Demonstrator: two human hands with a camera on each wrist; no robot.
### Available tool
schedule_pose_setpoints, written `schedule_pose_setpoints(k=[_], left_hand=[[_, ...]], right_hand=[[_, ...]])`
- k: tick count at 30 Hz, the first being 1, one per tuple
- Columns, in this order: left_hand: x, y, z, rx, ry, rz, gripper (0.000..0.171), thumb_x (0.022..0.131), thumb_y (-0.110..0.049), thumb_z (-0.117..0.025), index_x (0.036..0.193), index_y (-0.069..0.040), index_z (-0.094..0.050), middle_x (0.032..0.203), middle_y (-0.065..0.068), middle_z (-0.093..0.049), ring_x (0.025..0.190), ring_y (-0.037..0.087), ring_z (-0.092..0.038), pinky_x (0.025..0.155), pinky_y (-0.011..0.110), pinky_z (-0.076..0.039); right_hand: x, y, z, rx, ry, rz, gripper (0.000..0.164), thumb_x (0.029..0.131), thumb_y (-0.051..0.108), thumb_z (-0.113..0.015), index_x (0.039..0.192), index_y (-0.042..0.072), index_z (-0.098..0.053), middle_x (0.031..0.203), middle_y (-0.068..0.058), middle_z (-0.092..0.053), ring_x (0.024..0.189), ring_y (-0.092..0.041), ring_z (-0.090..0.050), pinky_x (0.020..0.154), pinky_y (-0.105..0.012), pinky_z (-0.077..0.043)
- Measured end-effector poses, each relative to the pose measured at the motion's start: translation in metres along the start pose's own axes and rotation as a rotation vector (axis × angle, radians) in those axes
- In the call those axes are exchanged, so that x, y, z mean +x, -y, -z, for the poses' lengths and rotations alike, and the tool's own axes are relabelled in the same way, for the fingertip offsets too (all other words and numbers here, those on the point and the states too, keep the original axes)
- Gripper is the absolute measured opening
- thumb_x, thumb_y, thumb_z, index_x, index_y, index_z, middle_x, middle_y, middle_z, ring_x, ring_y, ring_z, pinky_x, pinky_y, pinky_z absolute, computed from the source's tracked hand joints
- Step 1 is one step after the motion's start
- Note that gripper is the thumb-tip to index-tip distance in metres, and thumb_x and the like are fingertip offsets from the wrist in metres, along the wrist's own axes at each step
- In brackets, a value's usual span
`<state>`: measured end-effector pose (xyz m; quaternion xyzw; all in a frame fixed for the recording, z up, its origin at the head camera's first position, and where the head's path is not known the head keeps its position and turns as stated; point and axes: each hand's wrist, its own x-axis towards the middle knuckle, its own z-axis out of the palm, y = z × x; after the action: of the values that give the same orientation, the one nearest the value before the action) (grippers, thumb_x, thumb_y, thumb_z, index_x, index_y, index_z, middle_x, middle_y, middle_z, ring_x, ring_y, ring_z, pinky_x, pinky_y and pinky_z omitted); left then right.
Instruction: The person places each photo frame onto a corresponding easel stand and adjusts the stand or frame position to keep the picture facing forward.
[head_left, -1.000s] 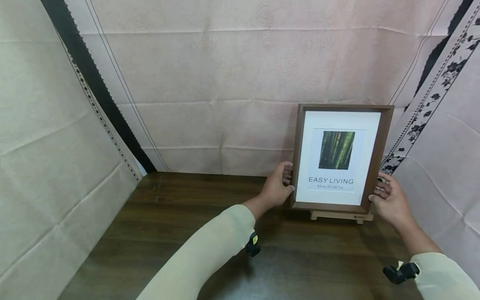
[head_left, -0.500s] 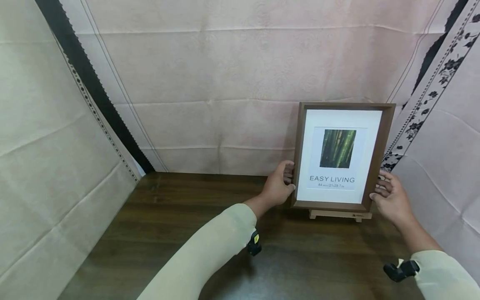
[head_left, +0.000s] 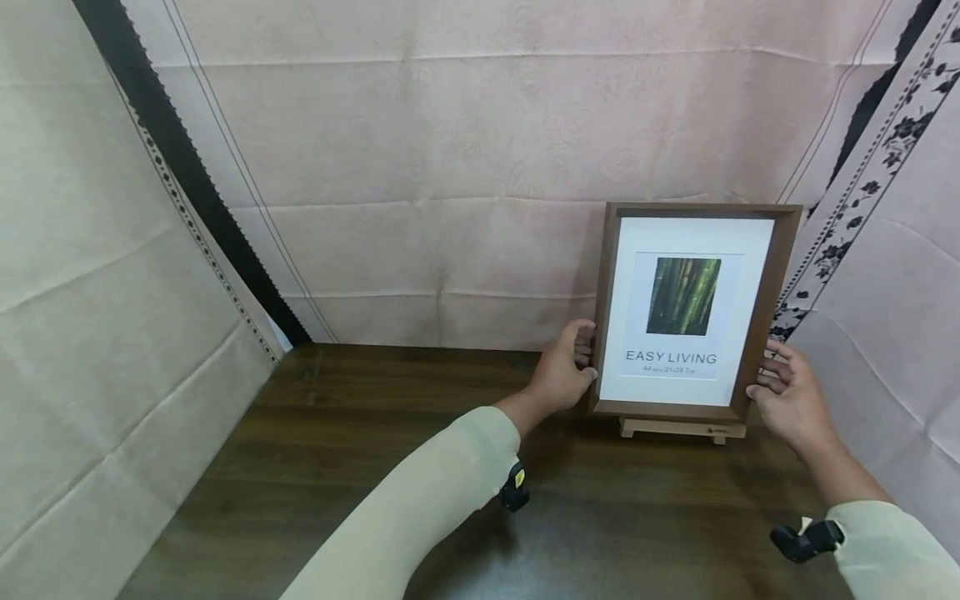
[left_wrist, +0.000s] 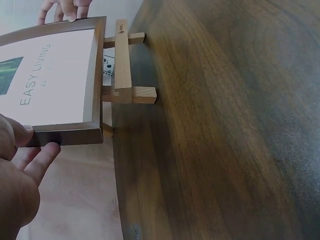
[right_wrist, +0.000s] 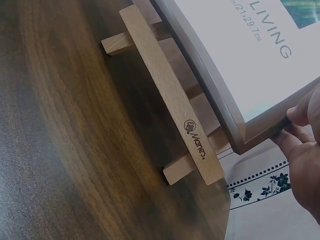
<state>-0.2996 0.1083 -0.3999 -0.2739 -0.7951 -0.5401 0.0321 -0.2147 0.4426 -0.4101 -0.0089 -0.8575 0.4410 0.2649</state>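
A brown picture frame [head_left: 693, 312], with a white mat, a green bamboo picture and the words EASY LIVING, is held upright between both hands. My left hand [head_left: 561, 371] grips its left side, thumb in front and fingers behind. On the opposite side, my right hand [head_left: 795, 404] pinches the edge low down, near the corner. Behind and below the frame stands a small wooden easel [head_left: 682, 428], its upper part hidden. The wrist views show a gap between the frame's lower edge and the easel's front bar [right_wrist: 170, 95], which is marked Maries.
The easel's feet stand on a dark wooden table [head_left: 360, 467] near its back right corner. Pale cloth [head_left: 420, 133] hangs behind and at both sides. A floral border [head_left: 855, 221] runs down the right cloth. Each sleeve carries a small black device [head_left: 806, 540].
Both hands have shifted the picture frame slightly to the right and a little up relative to the easel. The easel has stayed in place, and both grips look the same.
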Motion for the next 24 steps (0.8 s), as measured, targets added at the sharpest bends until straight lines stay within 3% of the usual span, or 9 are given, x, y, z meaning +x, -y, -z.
schedule_pose_setpoints(k=[15,24], left_hand=[[0.0027,0.0013,-0.0045,-0.008,-0.004,-0.016,0.071,0.092,0.008,-0.070,0.149,-0.021,-0.040,0.124,0.004,-0.060,0.103,0.013,-0.060,0.084,0.024,-0.053],[0.0036,0.0001,-0.0086,-0.008,0.001,-0.019,0.072,0.091,0.008,-0.071,0.149,-0.023,-0.040,0.124,0.003,-0.060,0.102,0.013,-0.061,0.083,0.024,-0.054]], right_hand=[[0.0003,-0.0008,0.0012,-0.014,-0.005,-0.034,0.077,0.089,-0.017,-0.052,0.158,0.003,-0.022,0.138,-0.034,-0.044,0.099,0.004,-0.049,0.077,-0.007,-0.049],[0.0015,-0.0043,0.0028,-0.027,-0.018,-0.053,0.079,0.089,-0.017,-0.053,0.159,0.003,-0.022,0.139,-0.034,-0.045,0.099,0.002,-0.049,0.079,-0.014,-0.053]])
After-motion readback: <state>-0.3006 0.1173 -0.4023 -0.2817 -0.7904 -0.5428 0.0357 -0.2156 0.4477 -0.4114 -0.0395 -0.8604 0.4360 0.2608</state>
